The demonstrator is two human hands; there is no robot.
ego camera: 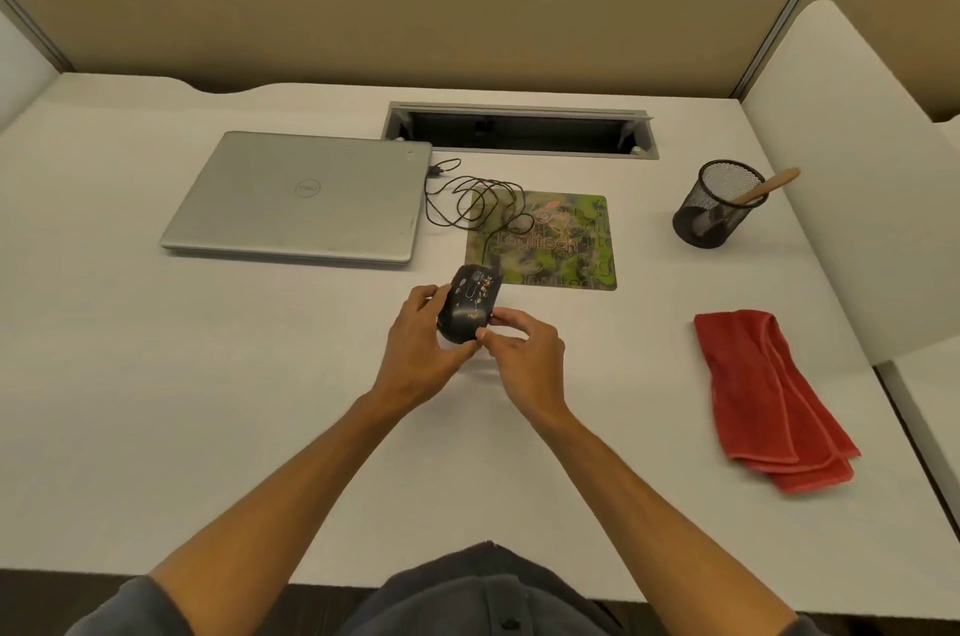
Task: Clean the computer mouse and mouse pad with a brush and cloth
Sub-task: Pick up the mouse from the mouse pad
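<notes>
A black wired mouse (469,304) with a small gold pattern is lifted just off the desk, in front of the near left corner of the green patterned mouse pad (563,246). My left hand (422,344) grips its left side and rear. My right hand (524,347) pinches its right side with thumb and fingertips. Its black cable (470,199) coils across the pad toward the laptop. A folded red cloth (769,396) lies on the desk to the right. A brush with a wooden handle (763,188) stands in a black mesh cup (719,204) at the back right.
A shut silver laptop (306,199) lies at the back left. A cable slot (519,129) is cut into the desk behind the pad. Beige partition walls (415,6) close off the back, and a white side panel (852,168) stands on the right.
</notes>
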